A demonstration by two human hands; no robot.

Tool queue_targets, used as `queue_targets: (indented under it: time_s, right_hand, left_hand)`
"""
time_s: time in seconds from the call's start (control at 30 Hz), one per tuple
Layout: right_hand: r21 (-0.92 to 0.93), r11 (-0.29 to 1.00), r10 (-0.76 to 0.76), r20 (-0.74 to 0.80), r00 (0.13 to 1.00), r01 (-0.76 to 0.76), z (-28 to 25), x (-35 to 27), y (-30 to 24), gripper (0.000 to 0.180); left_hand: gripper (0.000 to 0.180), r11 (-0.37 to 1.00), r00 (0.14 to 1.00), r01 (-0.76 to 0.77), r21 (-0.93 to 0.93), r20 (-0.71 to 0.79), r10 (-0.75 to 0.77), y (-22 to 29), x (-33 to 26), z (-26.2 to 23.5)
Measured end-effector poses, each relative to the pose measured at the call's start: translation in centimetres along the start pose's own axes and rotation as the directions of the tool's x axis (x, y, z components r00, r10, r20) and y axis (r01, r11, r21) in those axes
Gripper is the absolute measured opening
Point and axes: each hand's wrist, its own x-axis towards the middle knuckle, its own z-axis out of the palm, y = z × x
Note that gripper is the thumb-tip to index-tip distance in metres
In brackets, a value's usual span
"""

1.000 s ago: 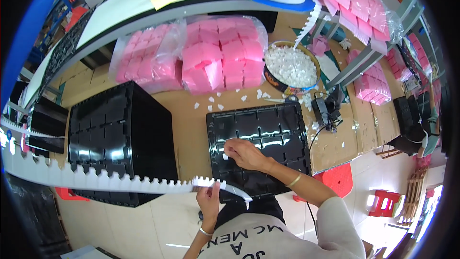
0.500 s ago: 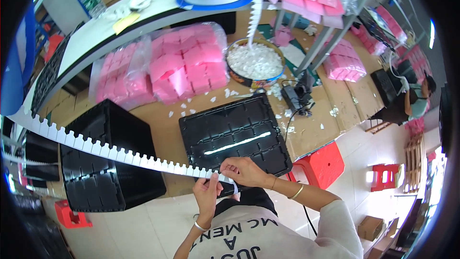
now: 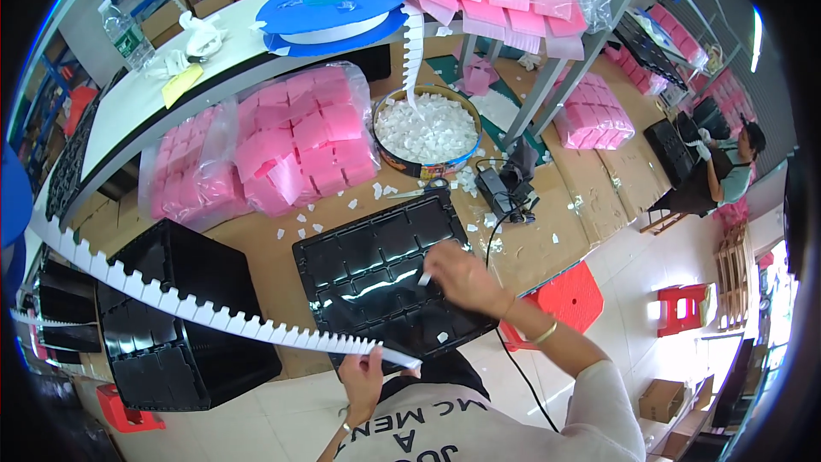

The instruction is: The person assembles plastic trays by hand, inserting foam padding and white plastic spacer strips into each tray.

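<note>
A long white notched strip (image 3: 184, 305) sags from the left edge of the view to my left hand (image 3: 363, 383), whose thumb and fingers pinch it close to its free end. The end reaches a little past those fingers, above the near edge of a black plastic tray (image 3: 376, 250). My right hand (image 3: 469, 278), somewhat blurred, is over the right part of that tray. Between its fingertips it pinches a small white piece (image 3: 425, 279). Another small white scrap (image 3: 442, 338) shows against the tray's near right part.
Stacked black trays (image 3: 218, 291) stand at the left. Behind are bagged pink foam blocks (image 3: 299, 137), a round tin (image 3: 402, 160) of white scraps, scissors (image 3: 438, 184) and a black power adapter (image 3: 494, 192). A blue reel (image 3: 333, 13) rests on the shelf. Red stools (image 3: 571, 299) stand right; another person (image 3: 727, 167) sits beyond.
My right hand has left the strip's end and moved up and right over the tray, a small white piece in its fingers. My left hand still pinches the strip. The view has shifted slightly.
</note>
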Motion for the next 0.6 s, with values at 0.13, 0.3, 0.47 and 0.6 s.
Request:
queue_targets:
  time_s: [0.13,0.3,0.47,0.6]
  right_hand:
    - [-0.198,0.980,-0.014,0.015,1.000,0.016,-2.0,4.0,7.5,0.009]
    - [-0.384,0.911,-0.102,0.140,0.985,0.149,-0.5,6.6,11.8,0.008]
    - [-0.454,0.870,-0.131,0.164,0.978,0.193,1.6,7.7,14.7,0.015]
    - [-0.405,0.894,-0.144,0.148,0.978,0.193,1.7,8.3,14.2,0.015]
  left_hand:
    - [0.019,0.985,1.000,0.017,0.172,-0.007,-0.016,-2.0,-2.1,-2.5]
    - [0.023,0.939,0.953,0.299,0.167,-0.097,-0.287,-6.1,-6.8,-6.1]
    - [0.024,0.902,0.934,0.354,0.247,-0.154,-0.324,-9.1,-9.3,-8.6]
    - [0.022,0.947,0.939,0.309,0.089,-0.186,-0.289,-6.4,-6.7,-7.6]
